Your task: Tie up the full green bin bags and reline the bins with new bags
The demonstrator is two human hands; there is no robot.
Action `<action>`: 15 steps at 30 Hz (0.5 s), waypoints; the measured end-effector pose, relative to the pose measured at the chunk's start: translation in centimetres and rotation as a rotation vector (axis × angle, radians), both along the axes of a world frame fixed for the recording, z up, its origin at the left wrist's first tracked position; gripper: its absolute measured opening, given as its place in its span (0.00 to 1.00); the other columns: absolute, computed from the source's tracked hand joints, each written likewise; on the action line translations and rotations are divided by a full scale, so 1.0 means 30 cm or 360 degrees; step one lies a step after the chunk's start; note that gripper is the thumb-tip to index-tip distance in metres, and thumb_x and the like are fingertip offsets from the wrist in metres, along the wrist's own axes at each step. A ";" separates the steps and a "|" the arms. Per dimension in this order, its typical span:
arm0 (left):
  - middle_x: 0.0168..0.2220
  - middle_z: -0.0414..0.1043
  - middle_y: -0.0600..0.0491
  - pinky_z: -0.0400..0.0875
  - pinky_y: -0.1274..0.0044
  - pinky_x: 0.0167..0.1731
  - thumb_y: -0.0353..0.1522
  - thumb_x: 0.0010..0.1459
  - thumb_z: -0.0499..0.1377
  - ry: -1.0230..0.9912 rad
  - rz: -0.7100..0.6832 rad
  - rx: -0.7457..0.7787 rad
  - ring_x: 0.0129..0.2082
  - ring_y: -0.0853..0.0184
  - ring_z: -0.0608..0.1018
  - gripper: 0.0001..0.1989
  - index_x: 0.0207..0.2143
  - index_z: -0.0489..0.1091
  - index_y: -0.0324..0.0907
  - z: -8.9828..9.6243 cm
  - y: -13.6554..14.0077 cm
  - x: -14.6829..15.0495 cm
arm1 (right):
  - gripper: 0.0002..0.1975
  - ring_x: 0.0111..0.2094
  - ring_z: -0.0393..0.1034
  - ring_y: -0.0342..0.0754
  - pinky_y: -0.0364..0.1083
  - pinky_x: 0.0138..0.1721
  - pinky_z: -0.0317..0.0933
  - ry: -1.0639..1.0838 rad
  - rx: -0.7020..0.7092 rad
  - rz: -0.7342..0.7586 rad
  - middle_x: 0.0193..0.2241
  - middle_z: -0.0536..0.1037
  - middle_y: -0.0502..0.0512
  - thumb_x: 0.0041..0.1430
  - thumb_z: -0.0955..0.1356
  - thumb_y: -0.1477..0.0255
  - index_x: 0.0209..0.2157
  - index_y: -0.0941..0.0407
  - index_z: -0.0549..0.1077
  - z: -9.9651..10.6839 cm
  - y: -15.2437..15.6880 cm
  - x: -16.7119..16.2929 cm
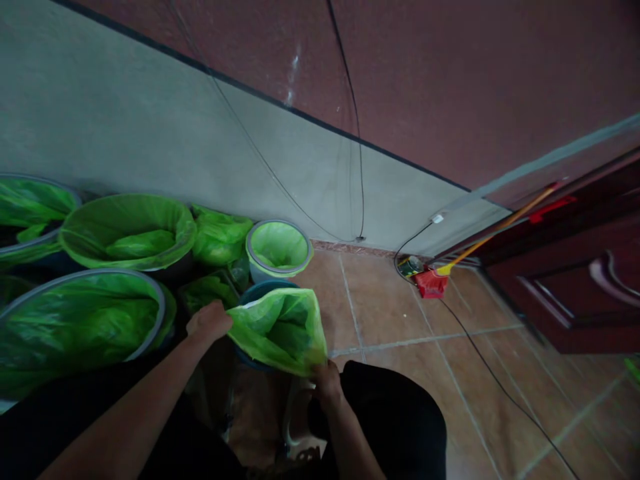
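A green plastic bag (280, 333) is stretched open over a dark blue bin (255, 291). My left hand (209, 321) is closed on the left edge of the bag's mouth. Its near right edge is gripped by my right hand (325, 383), whose fingers are partly in shadow. The bag's lower part hangs inside the bin, and the bag hides most of the bin's rim. Just beyond stands a small pale bin (257, 273) lined with a green bag.
Large bins with green liners, one with a grey rim (163, 303), crowd the left by the wall. A red dustpan (433, 283) and a yellow-handled broom (465, 255) lean near the dark red door (575, 300). A black cable (480, 360) crosses the tiled floor.
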State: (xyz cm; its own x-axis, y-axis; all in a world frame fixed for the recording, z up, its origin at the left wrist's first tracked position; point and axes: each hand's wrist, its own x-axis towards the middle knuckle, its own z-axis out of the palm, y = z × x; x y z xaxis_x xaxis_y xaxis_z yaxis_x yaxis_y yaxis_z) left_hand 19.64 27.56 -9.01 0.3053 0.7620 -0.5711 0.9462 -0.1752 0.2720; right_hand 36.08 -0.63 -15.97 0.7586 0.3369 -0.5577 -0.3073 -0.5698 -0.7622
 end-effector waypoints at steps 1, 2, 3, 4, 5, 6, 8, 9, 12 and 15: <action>0.47 0.76 0.36 0.72 0.70 0.41 0.30 0.50 0.54 -0.0037 -0.0036 0.0003 0.49 0.50 0.78 0.21 0.47 0.71 0.35 0.001 -0.005 0.008 | 0.24 0.33 0.75 0.58 0.53 0.31 0.68 -0.0178 -0.0180 -0.0042 0.32 0.77 0.60 0.42 0.68 0.69 0.45 0.57 0.68 0.029 0.024 0.018; 0.48 0.76 0.37 0.72 0.71 0.42 0.29 0.49 0.55 -0.0078 -0.0077 0.0024 0.49 0.52 0.78 0.23 0.49 0.70 0.35 0.003 -0.010 0.018 | 0.30 0.41 0.75 0.60 0.54 0.39 0.68 -0.0375 -0.0299 -0.0035 0.39 0.77 0.64 0.42 0.69 0.71 0.51 0.58 0.66 0.064 0.054 0.038; 0.48 0.76 0.38 0.71 0.72 0.44 0.28 0.48 0.55 -0.0118 -0.0121 0.0056 0.50 0.53 0.77 0.25 0.51 0.69 0.35 0.005 -0.016 0.027 | 0.34 0.48 0.72 0.63 0.56 0.46 0.65 -0.0549 -0.0352 0.0032 0.45 0.75 0.68 0.43 0.68 0.72 0.55 0.60 0.64 0.101 0.091 0.060; 0.49 0.75 0.38 0.70 0.72 0.47 0.27 0.48 0.55 -0.0152 -0.0162 0.0097 0.50 0.55 0.77 0.26 0.52 0.69 0.35 0.008 -0.021 0.037 | 0.36 0.53 0.68 0.64 0.56 0.52 0.62 -0.0692 -0.0371 0.0121 0.51 0.72 0.71 0.45 0.68 0.72 0.58 0.62 0.61 0.140 0.132 0.081; 0.50 0.75 0.39 0.69 0.73 0.49 0.26 0.48 0.55 -0.0187 -0.0198 0.0142 0.51 0.56 0.76 0.26 0.52 0.69 0.36 0.010 -0.027 0.045 | 0.36 0.56 0.65 0.64 0.57 0.55 0.58 -0.0819 -0.0381 0.0230 0.55 0.69 0.73 0.48 0.67 0.73 0.61 0.63 0.59 0.177 0.176 0.102; 0.50 0.75 0.41 0.68 0.73 0.51 0.25 0.49 0.54 -0.0221 -0.0233 0.0177 0.51 0.58 0.76 0.25 0.51 0.70 0.37 0.012 -0.032 0.053 | 0.37 0.59 0.62 0.64 0.57 0.58 0.56 -0.0940 -0.0400 0.0342 0.58 0.66 0.73 0.49 0.66 0.74 0.62 0.64 0.57 0.211 0.222 0.122; 0.50 0.76 0.44 0.66 0.73 0.52 0.26 0.51 0.53 -0.0259 -0.0277 0.0198 0.51 0.59 0.76 0.21 0.47 0.74 0.39 0.009 -0.037 0.065 | 0.36 0.62 0.55 0.63 0.57 0.60 0.51 -0.1191 -0.0468 0.0708 0.61 0.62 0.71 0.51 0.66 0.76 0.63 0.61 0.58 0.264 0.315 0.154; 0.49 0.77 0.45 0.66 0.73 0.52 0.26 0.52 0.52 -0.0266 -0.0280 0.0191 0.51 0.59 0.76 0.19 0.45 0.75 0.41 0.005 -0.037 0.070 | 0.35 0.63 0.53 0.63 0.58 0.61 0.49 -0.1294 -0.0505 0.0921 0.63 0.59 0.69 0.51 0.65 0.77 0.63 0.60 0.59 0.281 0.360 0.166; 0.48 0.78 0.47 0.68 0.72 0.51 0.27 0.53 0.52 -0.0234 -0.0226 0.0166 0.50 0.58 0.77 0.18 0.43 0.76 0.42 -0.012 -0.021 0.078 | 0.33 0.65 0.49 0.60 0.58 0.63 0.45 -0.1464 -0.0467 0.1661 0.65 0.57 0.63 0.52 0.64 0.81 0.62 0.55 0.64 0.290 0.474 0.185; 0.47 0.78 0.44 0.69 0.73 0.50 0.27 0.53 0.51 -0.0183 -0.0168 0.0197 0.49 0.57 0.78 0.19 0.44 0.76 0.38 -0.027 0.009 0.075 | 0.31 0.64 0.52 0.55 0.56 0.64 0.41 -0.1350 -0.0361 0.2296 0.60 0.65 0.59 0.50 0.65 0.82 0.58 0.52 0.69 0.258 0.543 0.197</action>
